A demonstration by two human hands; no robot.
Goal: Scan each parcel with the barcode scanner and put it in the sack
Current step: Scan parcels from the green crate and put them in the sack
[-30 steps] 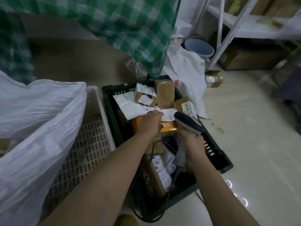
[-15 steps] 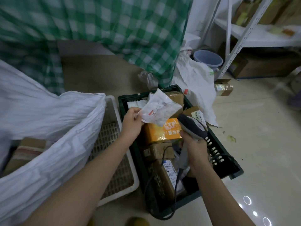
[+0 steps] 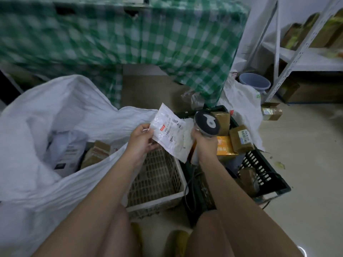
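White flat parcel (image 3: 169, 132) held up in the air over the near edge of the white crate (image 3: 157, 180), between the sack and the green crate. Left hand (image 3: 141, 140) pinches its left edge, thumb on the printed face, fingers behind; label side is turned up and toward the scanner, probably so the barcode lines along the top edge can be read. Parcel is a thin, crinkled plastic mailer, limp, its lower corner drooping; it would likely flex and glare under the beam, so holding it taut matters

Right hand (image 3: 203, 145) is clenched around the handle of the barcode scanner (image 3: 207, 124), head raised just beside the parcel's right edge. Scanner head is dark, rounded, smooth plastic with a pale patch on top; a cable (image 3: 189, 184) loops down along the green crate's near left corner. Whether the trigger is pressed cannot be told

Sack (image 3: 55, 112): white woven plastic, creased, mouth gaping toward the person at left, so a drop needs only a short swing leftward. Inside, a brown cardboard box (image 3: 99, 152) and a pale bag show

White crate: lattice plastic, mostly hidden by the sack's lip. Green crate (image 3: 263, 175): dark slotted plastic, with taped brown boxes (image 3: 240, 139) and an orange packet (image 3: 223, 146) near its far edge, apparently the unscanned stock

Green checked cloth (image 3: 148, 34) hangs behind, blurred
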